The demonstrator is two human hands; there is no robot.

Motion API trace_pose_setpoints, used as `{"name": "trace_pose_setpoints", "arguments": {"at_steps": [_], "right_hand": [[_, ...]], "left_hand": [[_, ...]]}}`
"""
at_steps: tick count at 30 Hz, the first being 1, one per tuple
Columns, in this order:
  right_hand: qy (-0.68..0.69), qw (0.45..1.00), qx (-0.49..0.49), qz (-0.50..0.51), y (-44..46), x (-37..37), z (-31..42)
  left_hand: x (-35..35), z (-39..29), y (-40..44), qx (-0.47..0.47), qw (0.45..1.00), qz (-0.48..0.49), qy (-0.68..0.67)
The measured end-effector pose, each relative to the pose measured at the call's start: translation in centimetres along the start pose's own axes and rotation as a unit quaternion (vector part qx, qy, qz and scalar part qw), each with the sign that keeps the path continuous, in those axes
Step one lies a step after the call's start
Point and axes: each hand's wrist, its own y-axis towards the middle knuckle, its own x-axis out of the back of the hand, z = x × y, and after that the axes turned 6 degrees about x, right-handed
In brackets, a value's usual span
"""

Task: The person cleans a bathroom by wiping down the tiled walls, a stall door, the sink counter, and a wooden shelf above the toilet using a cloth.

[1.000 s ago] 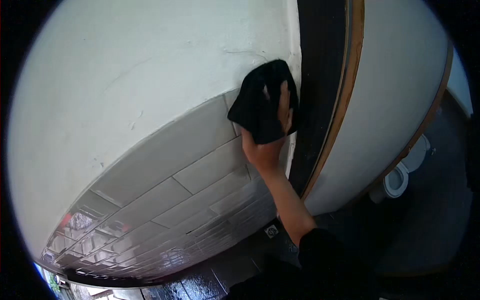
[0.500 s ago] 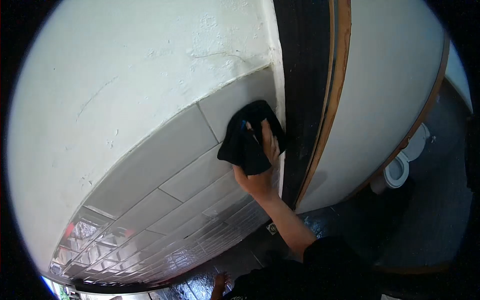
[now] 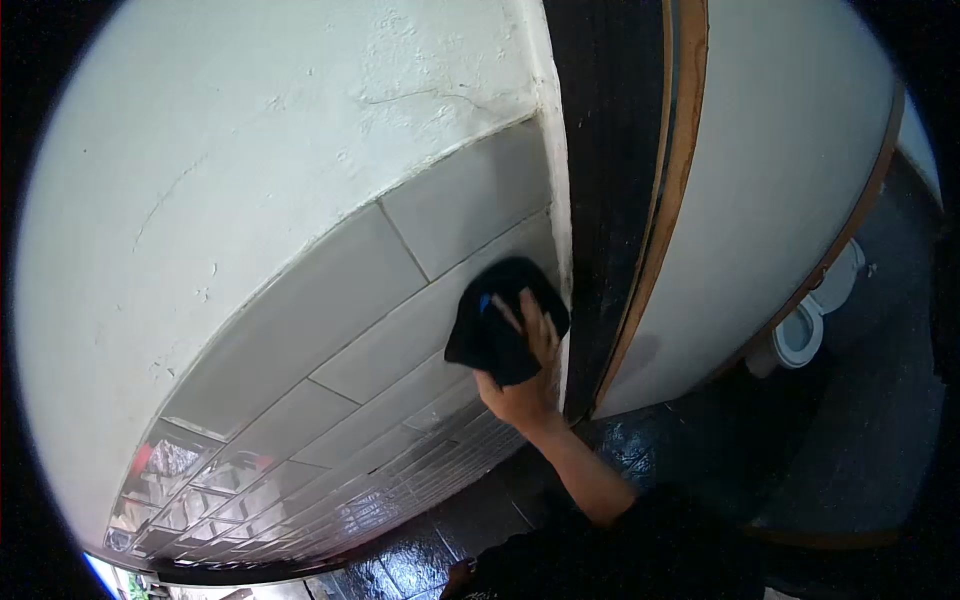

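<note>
My right hand [image 3: 527, 395] presses a bunched black cloth [image 3: 500, 340] against the glossy light-grey wall tiles [image 3: 375, 340]. Its fingers are bent over the cloth, with the thumb on the left side. A small blue patch [image 3: 485, 303] shows among the folds near my fingertips. The cloth's right edge lies close to the white corner strip [image 3: 557, 200] where the tiling ends. I make out no left hand. By my dark clothing at the bottom edge there is a small patch of skin [image 3: 460, 575], too dark to identify.
Above the tiles is a white painted wall [image 3: 250, 130] with cracks and flaking spots. A dark panel [image 3: 605, 150] and a wooden frame edge [image 3: 680, 150] stand right of the corner. A white toilet [image 3: 798, 335] is farther right. The dark floor tiles [image 3: 400, 560] look wet.
My right hand and the black cloth have moved down along the tiles beside the corner, uncovering the upper tile. The view has shifted slightly.
</note>
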Motion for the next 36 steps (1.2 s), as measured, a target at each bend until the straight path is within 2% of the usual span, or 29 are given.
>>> {"name": "trace_pose_setpoints", "arguments": {"at_steps": [1, 2, 3, 4, 5, 6, 7, 8, 10, 11, 15, 16, 19, 20, 23, 26, 29, 32, 36], "right_hand": [[0.004, 0.999, -0.008, 0.037, -2.1, -0.4, 0.5], [0.028, 0.999, -0.023, 0.032, -3.1, -0.8, 1.1], [0.051, 0.997, -0.034, 0.039, -3.0, -0.9, 1.3], [0.074, 0.995, -0.048, 0.049, -3.1, -0.8, 1.8], [0.097, 0.992, -0.059, 0.056, -3.0, -0.6, 2.1], [0.110, 0.989, -0.054, 0.081, -2.9, -0.2, 2.5], [0.123, 0.986, -0.049, 0.106, -2.8, 0.4, 3.0], [0.135, 0.981, -0.044, 0.132, -2.8, 0.7, 3.3], [0.351, 0.928, -0.043, 0.113, -3.1, 0.3, 3.8], [0.454, 0.884, -0.047, 0.101, -3.6, 0.2, 4.2], [0.530, 0.823, 0.007, 0.202, -0.3, 4.4, 2.8], [0.539, 0.816, 0.014, 0.210, 0.0, 4.6, 2.7], [0.594, 0.780, -0.051, 0.187, 2.1, 6.1, 1.5], [0.552, 0.820, -0.127, 0.077, 2.7, 5.6, 1.2], [0.328, 0.922, -0.186, 0.092, 6.0, 5.2, 0.2], [0.163, 0.976, -0.142, 0.039, 7.6, 3.0, 1.3], [0.127, 0.982, -0.137, 0.019, 6.9, 1.9, 2.8], [0.083, 0.989, -0.111, 0.060, 6.6, 2.5, 1.8], [0.106, 0.983, -0.145, 0.034, 7.5, 2.7, 2.6]], "left_hand": [[0.5, 0.6, 1.1, -0.009, 0.996, 0.014, -0.089], [1.7, 0.7, 2.1, -0.018, 0.984, 0.029, -0.176], [4.6, -2.0, 2.8, -0.018, 0.968, -0.027, -0.248], [7.6, -5.0, 3.2, 0.051, 0.942, -0.083, -0.320], [17.1, -15.3, 1.2, 0.110, 0.900, -0.148, -0.395], [20.2, -17.3, 3.3, 0.032, 0.876, -0.132, -0.464], [27.4, -25.7, 0.6, -0.032, 0.856, -0.150, -0.494], [31.6, -30.1, -0.2, -0.129, 0.871, -0.209, -0.425], [35.8, -36.8, -0.3, -0.251, 0.815, -0.406, -0.329], [36.3, -37.3, 0.4, -0.257, 0.812, -0.443, -0.281], [37.9, -38.3, 2.4, -0.310, 0.760, -0.549, -0.157], [38.1, -39.2, 2.7, -0.297, 0.732, -0.597, -0.139], [40.9, -38.4, 3.7, -0.289, 0.674, -0.658, -0.174], [42.2, -38.1, 4.1, -0.293, 0.650, -0.686, -0.143], [44.5, -36.7, 4.4, -0.292, 0.589, -0.752, -0.053], [45.2, -35.6, 6.4, -0.363, 0.528, -0.765, -0.067], [45.4, -34.7, 7.4, -0.385, 0.512, -0.765, -0.063], [45.3, -34.7, 7.7, -0.397, 0.504, -0.763, -0.083], [45.2, -34.6, 7.3, -0.399, 0.511, -0.757, -0.075]]}}
